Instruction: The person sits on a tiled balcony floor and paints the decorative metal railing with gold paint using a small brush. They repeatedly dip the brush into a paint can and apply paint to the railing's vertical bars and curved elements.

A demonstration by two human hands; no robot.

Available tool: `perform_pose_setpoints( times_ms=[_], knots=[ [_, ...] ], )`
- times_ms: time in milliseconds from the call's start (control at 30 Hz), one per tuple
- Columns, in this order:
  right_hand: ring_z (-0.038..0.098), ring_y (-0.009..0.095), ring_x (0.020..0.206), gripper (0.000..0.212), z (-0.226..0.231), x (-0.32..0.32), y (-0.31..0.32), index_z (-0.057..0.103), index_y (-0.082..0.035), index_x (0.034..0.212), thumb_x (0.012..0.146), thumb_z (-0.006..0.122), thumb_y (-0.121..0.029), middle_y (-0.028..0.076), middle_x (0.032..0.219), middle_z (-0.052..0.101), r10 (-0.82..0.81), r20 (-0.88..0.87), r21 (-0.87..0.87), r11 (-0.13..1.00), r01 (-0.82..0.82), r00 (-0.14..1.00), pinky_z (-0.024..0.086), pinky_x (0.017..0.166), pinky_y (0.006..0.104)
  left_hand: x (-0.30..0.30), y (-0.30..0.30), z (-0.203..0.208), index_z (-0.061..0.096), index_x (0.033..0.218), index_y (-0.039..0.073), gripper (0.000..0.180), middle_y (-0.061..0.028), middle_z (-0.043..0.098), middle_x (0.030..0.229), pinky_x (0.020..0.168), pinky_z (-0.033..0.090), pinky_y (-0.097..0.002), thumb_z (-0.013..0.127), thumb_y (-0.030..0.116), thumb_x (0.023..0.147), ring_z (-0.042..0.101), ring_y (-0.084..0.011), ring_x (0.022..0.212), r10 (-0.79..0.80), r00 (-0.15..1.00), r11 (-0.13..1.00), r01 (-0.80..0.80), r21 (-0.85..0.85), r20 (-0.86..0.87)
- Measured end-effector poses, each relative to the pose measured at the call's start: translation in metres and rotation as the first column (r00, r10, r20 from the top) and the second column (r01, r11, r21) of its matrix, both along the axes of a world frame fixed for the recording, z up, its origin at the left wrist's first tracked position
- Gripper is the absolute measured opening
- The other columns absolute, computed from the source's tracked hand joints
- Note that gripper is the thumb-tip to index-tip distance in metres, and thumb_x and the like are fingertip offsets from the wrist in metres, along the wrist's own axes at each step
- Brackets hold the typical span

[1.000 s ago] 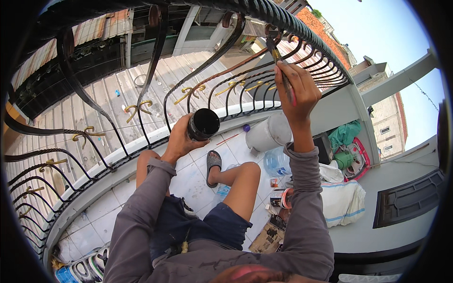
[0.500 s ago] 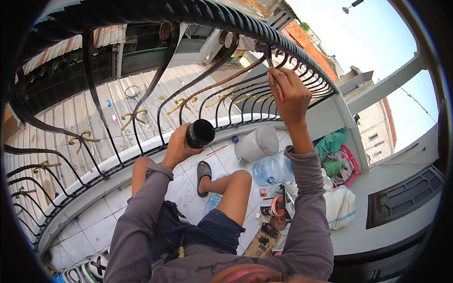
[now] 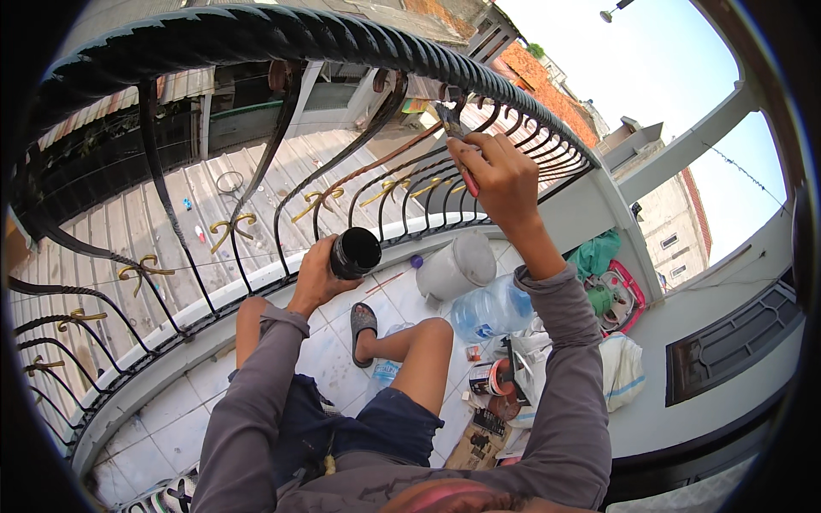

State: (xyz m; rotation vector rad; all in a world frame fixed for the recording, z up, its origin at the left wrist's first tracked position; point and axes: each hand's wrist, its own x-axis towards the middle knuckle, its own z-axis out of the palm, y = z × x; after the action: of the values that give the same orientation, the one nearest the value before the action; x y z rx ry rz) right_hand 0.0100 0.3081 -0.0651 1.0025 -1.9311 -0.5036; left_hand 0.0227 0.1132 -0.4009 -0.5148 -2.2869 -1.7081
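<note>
In my right hand is a paintbrush, gripped by its reddish handle with the dark bristle end pointing up and left. The bristles are in front of the upper curls of the black iron railing; whether they touch a bar I cannot tell. My left hand is wrapped round a black, open-topped container, held low by the foot of the railing. Its inside looks black. Some railing bars are brownish, and gold-coloured ornaments sit between them.
On the white tiled floor stand a grey bucket, a large clear water bottle and an open paint can. A pink-rimmed basket and white sack lie by the right wall. Beyond the railing is a corrugated roof.
My right hand has moved a little left and down with the paintbrush, and the brush now tilts more to the left. My left hand still holds the black container.
</note>
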Motion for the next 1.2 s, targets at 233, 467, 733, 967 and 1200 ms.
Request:
perform_pose_setpoints(
  times_ms=[233,467,733,967,1200],
  knots=[
    [0.069,0.019,0.079,0.027,0.013,-0.006,0.002,0.079,-0.017,0.107,0.081,0.074,-0.01,0.001,0.099,0.072,-0.075,0.047,0.003,0.997,0.075,0.996,0.054,0.06,0.0321,0.0,0.003,-0.003,0.056,0.133,0.001,0.093,-0.0203,0.066,0.122,0.102,0.05,-0.0461,0.1,0.03,0.057,0.063,-0.0401,0.116,0.011,0.998,1.0,-0.01,0.016,-0.07],
    [0.07,0.02,0.077,0.024,0.013,0.001,0.0,0.079,-0.015,0.104,0.081,0.076,-0.013,0.003,0.098,0.073,-0.094,0.044,-0.035,0.995,0.096,0.995,0.054,0.059,0.0325,0.001,0.002,0.0,0.055,0.133,-0.001,0.093,-0.0207,0.066,0.12,0.099,0.05,-0.0464,0.1,0.029,0.057,0.062,-0.041,0.115,-0.029,0.999,0.999,0.03,0.026,-0.045],
    [0.067,0.018,0.075,0.035,-0.009,0.001,0.0,0.076,-0.014,0.108,0.074,0.077,-0.009,0.001,0.095,0.07,-0.017,0.042,-0.054,0.998,0.019,0.999,0.052,0.058,0.0316,0.002,-0.003,-0.005,0.055,0.135,-0.001,0.095,-0.021,0.065,0.121,0.099,0.05,-0.0471,0.1,0.029,0.057,0.062,-0.0414,0.115,-0.006,0.999,0.999,0.007,0.035,-0.05],
    [0.067,0.018,0.074,0.034,-0.028,0.001,-0.004,0.077,-0.013,0.109,0.075,0.077,-0.01,0.0,0.095,0.07,0.039,0.167,0.082,0.995,-0.054,0.985,0.052,0.059,0.0332,0.002,-0.004,-0.003,0.055,0.135,-0.001,0.095,-0.0215,0.065,0.123,0.101,0.05,-0.047,0.099,0.029,0.057,0.063,-0.0418,0.115,-0.008,0.998,1.0,0.009,0.021,-0.057],
    [0.066,0.02,0.065,0.021,-0.025,0.001,0.004,0.079,-0.013,0.109,0.088,0.077,-0.013,0.003,0.085,0.067,-0.115,0.139,-0.081,0.989,0.127,0.984,0.049,0.053,0.0336,0.005,-0.005,0.001,0.056,0.134,-0.001,0.093,-0.0207,0.065,0.122,0.099,0.05,-0.0465,0.099,0.029,0.058,0.063,-0.0416,0.114,-0.034,0.998,0.999,0.036,0.032,-0.053]
  ],
)
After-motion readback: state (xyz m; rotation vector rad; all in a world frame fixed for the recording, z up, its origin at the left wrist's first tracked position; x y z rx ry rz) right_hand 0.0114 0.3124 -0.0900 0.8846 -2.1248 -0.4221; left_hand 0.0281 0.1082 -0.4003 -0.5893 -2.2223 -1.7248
